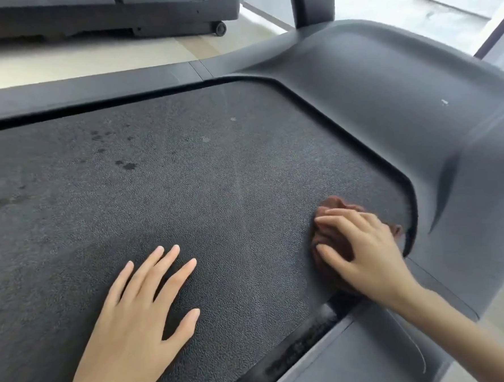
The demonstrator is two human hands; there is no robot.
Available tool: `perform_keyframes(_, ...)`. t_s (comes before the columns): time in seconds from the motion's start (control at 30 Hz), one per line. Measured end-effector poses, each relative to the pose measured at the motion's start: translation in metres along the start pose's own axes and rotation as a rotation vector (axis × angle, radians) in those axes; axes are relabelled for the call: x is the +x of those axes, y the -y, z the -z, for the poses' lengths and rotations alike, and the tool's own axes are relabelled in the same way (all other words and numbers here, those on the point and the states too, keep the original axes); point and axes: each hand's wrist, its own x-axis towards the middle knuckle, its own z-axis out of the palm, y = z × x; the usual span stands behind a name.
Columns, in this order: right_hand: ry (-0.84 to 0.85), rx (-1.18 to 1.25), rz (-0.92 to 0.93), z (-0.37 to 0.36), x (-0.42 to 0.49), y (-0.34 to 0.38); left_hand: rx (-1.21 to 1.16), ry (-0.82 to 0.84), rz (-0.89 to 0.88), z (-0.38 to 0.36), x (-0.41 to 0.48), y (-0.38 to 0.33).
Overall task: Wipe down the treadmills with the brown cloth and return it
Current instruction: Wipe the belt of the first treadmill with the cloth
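Note:
The treadmill's textured black belt [185,180] fills most of the view, with dark wet spots at its left. A crumpled brown cloth [330,245] lies on the belt near the front right corner, beside the grey motor cover [402,107]. My right hand [363,249] lies on top of the cloth, fingers spread and slightly bent over it, pressing it to the belt. My left hand [140,318] rests flat on the belt at lower centre, fingers straight and spread, holding nothing.
A grey side rail [91,88] runs along the belt's far edge, and another side rail [343,359] sits at the lower right. A black upright post [313,1] rises from the motor cover. A second treadmill's base [101,14] with a wheel stands on the pale floor beyond.

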Motion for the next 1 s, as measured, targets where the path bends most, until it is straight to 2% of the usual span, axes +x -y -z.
perform_keyframes(0.13, 0.093, 0.043, 0.240, -0.025, 0.014, 0.054, 0.001, 0.027, 0.013, 0.004, -0.001, -0.001)
perform_keyframes(0.2, 0.140, 0.059, 0.273, -0.034, 0.037, 0.066, -0.006, 0.034, 0.019, 0.007, -0.002, -0.002)
perform_keyframes(0.27, 0.078, 0.051, 0.117, -0.041, 0.065, 0.060, -0.016, 0.035, 0.019, 0.009, -0.003, -0.003)
perform_keyframes(0.37, -0.078, 0.014, -0.327, -0.039, 0.098, 0.030, -0.027, 0.025, 0.031, 0.008, -0.005, -0.004)
perform_keyframes(0.43, -0.089, -0.004, -0.434, -0.041, 0.105, 0.025, -0.034, 0.008, 0.035, 0.007, -0.004, -0.004)
perform_keyframes(0.5, -0.085, -0.053, -0.354, -0.049, 0.102, 0.036, -0.063, -0.006, 0.026, 0.007, -0.005, -0.006)
perform_keyframes(0.63, -0.057, 0.003, -0.084, -0.064, 0.083, 0.093, -0.326, -0.134, 0.104, 0.017, -0.019, 0.016)
perform_keyframes(0.73, 0.031, 0.062, 0.145, -0.078, 0.065, 0.156, -0.234, -0.216, 0.273, 0.025, -0.050, 0.057)
perform_keyframes(0.83, 0.109, 0.130, 0.353, -0.091, 0.046, 0.221, -0.168, -0.216, 0.488, 0.033, -0.088, 0.089)
perform_keyframes(1.0, 0.262, 0.182, 0.562, -0.110, 0.027, 0.301, 0.006, -0.122, 0.576, 0.044, -0.141, 0.109)
